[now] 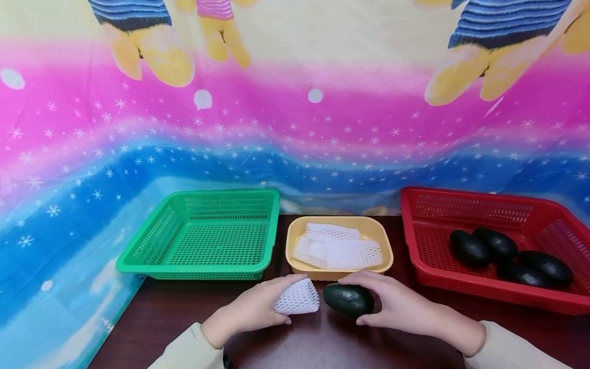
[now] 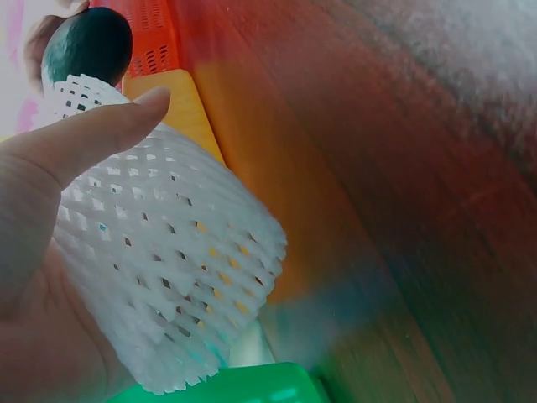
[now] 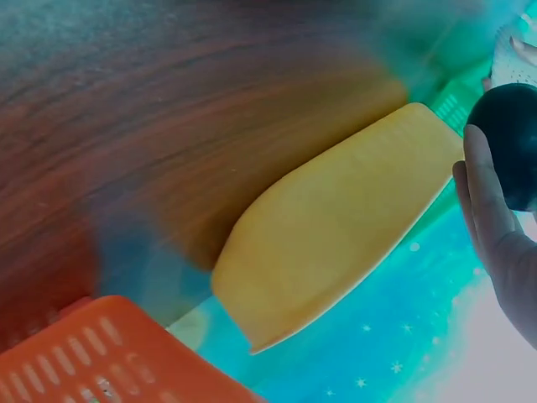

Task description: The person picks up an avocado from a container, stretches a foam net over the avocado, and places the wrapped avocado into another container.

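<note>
My left hand (image 1: pixel 253 306) grips a white foam fruit net (image 1: pixel 298 298), thumb on one side and fingers on the other. In the left wrist view the net (image 2: pixel 172 243) is a mesh tube, its far end towards the avocado. Opposite it, my right hand (image 1: pixel 400 307) holds a dark green avocado (image 1: pixel 349 300) between thumb and fingers. One end of the avocado points at the net's mouth, a small gap apart. In the right wrist view the avocado (image 3: pixel 508 143) lies against the fingers (image 3: pixel 485 180), cut off by the frame edge.
Behind the hands stands a yellow tray (image 1: pixel 295 262) with several white foam nets (image 1: pixel 338 251). A green basket (image 1: pixel 221 246) sits at the left, nothing in it. At the right, a red basket (image 1: pixel 428 274) holds several avocados (image 1: pixel 470 248). A patterned cloth (image 1: pixel 295 128) hangs behind the brown table (image 1: pixel 304 348).
</note>
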Demonstrator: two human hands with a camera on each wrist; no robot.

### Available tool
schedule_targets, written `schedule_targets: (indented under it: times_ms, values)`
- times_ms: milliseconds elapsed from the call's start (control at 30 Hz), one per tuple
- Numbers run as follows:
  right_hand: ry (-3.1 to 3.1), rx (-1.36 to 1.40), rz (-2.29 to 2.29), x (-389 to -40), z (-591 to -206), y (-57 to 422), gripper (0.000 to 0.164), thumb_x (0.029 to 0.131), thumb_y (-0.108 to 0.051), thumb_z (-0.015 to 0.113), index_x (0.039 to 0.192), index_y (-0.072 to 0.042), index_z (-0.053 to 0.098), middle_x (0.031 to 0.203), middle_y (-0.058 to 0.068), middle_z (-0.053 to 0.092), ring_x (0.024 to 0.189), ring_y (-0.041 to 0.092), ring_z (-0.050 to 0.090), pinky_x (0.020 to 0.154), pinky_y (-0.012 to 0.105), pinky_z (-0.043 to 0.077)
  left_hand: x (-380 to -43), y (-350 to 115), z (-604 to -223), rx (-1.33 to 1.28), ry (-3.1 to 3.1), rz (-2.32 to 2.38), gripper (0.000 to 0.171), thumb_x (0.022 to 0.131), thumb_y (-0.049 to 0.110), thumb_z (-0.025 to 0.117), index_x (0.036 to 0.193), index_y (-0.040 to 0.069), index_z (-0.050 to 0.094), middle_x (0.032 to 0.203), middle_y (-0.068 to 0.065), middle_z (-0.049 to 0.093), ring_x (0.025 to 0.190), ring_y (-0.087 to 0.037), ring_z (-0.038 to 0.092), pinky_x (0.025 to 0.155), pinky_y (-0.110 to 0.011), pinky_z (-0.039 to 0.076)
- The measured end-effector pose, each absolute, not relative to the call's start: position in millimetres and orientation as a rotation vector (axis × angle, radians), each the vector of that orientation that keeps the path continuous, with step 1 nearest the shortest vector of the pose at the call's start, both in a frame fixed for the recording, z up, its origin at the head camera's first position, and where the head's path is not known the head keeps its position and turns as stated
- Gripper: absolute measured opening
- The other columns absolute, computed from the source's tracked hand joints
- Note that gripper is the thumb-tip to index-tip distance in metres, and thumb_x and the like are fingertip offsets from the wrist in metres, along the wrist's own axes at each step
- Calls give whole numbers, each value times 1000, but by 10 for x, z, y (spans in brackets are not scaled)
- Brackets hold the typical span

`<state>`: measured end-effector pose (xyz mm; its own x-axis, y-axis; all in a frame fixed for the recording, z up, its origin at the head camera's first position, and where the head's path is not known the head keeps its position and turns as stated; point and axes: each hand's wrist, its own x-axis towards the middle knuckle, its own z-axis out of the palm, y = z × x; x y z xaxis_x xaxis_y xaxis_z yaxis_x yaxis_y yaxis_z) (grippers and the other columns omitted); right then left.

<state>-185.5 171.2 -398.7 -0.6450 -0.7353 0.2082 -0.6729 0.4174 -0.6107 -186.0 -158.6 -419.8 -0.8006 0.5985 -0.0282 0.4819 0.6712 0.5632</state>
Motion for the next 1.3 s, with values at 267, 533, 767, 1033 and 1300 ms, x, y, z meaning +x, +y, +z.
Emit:
schedule_targets:
  times_ms: [267,533,767,1033,1300]
  values:
    - [2568,-1302,-1014,-1838,-3980,1631,67,81,-17,89,141,-24,58,135,-5,59,120,15,58,94,33,53,-1819,-1542,-4182,921,2719,739,90,79,19,90,155,26,42,134,-2,61,111,-14,60,90,-35,53]
    - [2536,-1370,-1021,-1848,-4001,1594,66,84,-19,88,142,-22,58,136,-5,59,122,14,57,96,32,52,-1807,-1482,-4198,989,2760,783,82,82,25,89,149,23,43,131,-1,63,107,-12,61,90,-33,52]
    - [2540,-1405,-996,-1838,-4005,1564,67,82,-16,89,141,-18,58,136,-4,61,121,14,59,96,33,53,-1775,-1395,-4190,975,2762,853,66,88,39,83,140,21,48,114,4,66,94,-5,61,82,-28,52]
    - [2558,-1380,-1038,-1802,-4027,1547,67,81,-21,90,139,-21,57,131,-4,63,112,10,60,90,30,54,-1760,-1313,-4209,1057,2733,904,50,91,38,80,131,21,55,114,7,65,96,-4,60,85,-25,51]
    - [2548,-1373,-1107,-1804,-4055,1533,64,81,-21,90,134,-22,54,130,-1,61,111,11,61,90,30,54,-1761,-1264,-4224,1079,2740,894,49,91,37,79,131,21,56,117,9,64,100,-2,59,88,-25,51]
